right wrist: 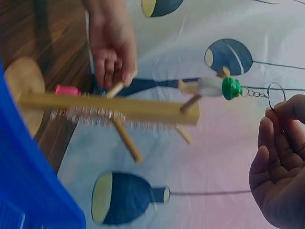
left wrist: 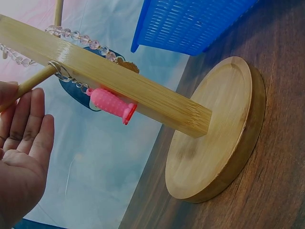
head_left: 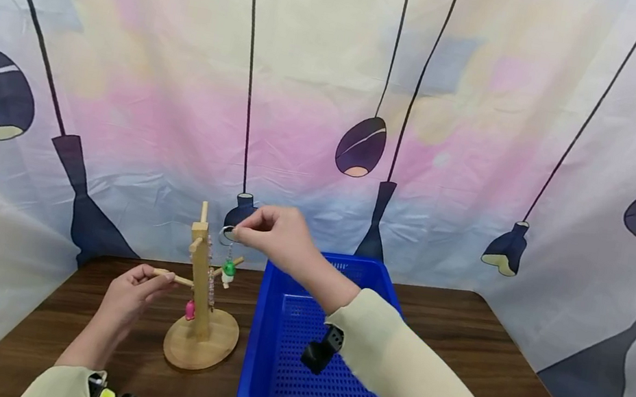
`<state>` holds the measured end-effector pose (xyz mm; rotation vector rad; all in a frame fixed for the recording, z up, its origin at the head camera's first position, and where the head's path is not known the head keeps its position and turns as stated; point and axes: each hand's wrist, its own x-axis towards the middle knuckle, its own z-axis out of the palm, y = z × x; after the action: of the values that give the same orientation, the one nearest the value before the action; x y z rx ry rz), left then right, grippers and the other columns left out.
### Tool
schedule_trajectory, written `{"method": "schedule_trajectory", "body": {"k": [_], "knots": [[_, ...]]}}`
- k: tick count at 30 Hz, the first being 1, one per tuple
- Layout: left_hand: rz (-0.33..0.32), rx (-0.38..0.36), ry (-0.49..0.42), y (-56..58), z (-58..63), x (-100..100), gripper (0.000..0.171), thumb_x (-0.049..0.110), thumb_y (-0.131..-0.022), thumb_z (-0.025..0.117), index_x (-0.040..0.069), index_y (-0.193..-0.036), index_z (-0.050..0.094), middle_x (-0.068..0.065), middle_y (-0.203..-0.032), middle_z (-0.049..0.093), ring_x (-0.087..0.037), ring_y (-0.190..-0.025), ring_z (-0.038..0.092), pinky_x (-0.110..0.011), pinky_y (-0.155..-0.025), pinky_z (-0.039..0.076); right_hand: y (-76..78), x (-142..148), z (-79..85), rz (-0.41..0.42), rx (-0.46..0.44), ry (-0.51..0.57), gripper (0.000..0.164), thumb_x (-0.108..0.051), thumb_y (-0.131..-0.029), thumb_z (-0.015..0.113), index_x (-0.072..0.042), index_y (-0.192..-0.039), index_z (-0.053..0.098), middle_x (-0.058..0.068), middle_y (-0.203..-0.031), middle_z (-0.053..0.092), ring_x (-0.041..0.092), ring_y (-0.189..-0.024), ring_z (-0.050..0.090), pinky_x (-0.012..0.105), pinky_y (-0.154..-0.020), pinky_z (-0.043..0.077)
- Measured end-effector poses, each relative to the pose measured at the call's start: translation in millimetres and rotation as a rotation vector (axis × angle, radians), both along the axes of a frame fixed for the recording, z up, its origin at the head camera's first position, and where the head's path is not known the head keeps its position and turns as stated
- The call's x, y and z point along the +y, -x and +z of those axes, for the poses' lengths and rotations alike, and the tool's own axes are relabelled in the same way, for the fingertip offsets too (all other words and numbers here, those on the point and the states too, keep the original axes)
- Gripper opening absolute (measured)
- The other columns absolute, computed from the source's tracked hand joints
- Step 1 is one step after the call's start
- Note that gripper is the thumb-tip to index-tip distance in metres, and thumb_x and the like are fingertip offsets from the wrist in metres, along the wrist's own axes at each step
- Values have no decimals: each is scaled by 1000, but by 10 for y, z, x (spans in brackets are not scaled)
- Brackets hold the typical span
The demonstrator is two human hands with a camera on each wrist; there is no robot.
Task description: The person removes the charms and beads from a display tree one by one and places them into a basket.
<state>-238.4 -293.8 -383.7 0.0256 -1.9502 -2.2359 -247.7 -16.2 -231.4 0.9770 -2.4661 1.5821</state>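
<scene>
A wooden stand (head_left: pixel 200 291) with a round base and several pegs stands upright on the table. My left hand (head_left: pixel 129 293) pinches one of its lower pegs (left wrist: pixel 29 86) between thumb and finger. A keychain with a pink charm (left wrist: pixel 109 102) hangs by its ring on that peg, close to the post. Strings of clear pinkish beads (left wrist: pixel 78 37) hang on the stand too. My right hand (head_left: pixel 274 237) pinches the metal ring (right wrist: pixel 276 95) of a keychain beside the top of the stand. From its short chain dangles a green and white charm (head_left: pixel 228 271).
A blue plastic basket (head_left: pixel 258 356) with perforated sides stands right of the stand, under my right forearm. The dark wooden table (head_left: pixel 489 378) ends at a back edge. Behind it hangs a cloth (head_left: pixel 323 88) printed with lamps.
</scene>
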Motion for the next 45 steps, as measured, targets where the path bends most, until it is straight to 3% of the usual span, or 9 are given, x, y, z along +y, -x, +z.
{"method": "schedule_trajectory", "body": {"k": [7,13,24,31,39,45], "knots": [[-7,21,-9,4,-10,7,28,2,-102,60,17,-78,60,15,-79,74,2,-81,74,-12,-80,60,77,328,-19,-57,4,-58,11,-12,-93,71,-3,-96,77,12,-99,76,8,-82,65,17,-73,53],[-8,31,-7,-2,-4,3,28,2,-102,60,18,-79,62,14,-80,74,1,-81,74,-13,-80,60,142,571,-143,-42,-6,-131,11,-12,-94,71,-2,-95,77,12,-97,77,12,-81,66,20,-73,52],[-10,19,-9,1,15,12,27,3,-102,60,16,-78,59,14,-81,74,2,-82,74,-13,-81,60,240,811,-600,2,-71,-235,11,-12,-96,70,-4,-94,77,12,-94,76,8,-70,56,22,-68,45],[-4,-13,3,-11,8,14,28,5,-103,60,18,-77,58,16,-81,73,3,-82,74,-13,-83,60,355,852,-883,48,-75,-286,13,-10,-96,70,1,-95,77,13,-93,77,10,-72,63,20,-69,48],[1,1,-2,-12,1,9,27,4,-102,60,16,-78,57,15,-81,73,3,-81,73,-13,-81,60,466,875,-1038,50,-101,-366,13,-10,-94,73,2,-90,77,11,-89,77,35,-81,69,21,-68,47],[-5,15,-7,-18,-2,17,28,4,-103,59,16,-78,57,15,-81,73,3,-81,73,-13,-82,60,557,913,-1132,58,-115,-428,13,-7,-93,71,3,-88,77,16,-89,77,19,-73,66,19,-67,46]]}}
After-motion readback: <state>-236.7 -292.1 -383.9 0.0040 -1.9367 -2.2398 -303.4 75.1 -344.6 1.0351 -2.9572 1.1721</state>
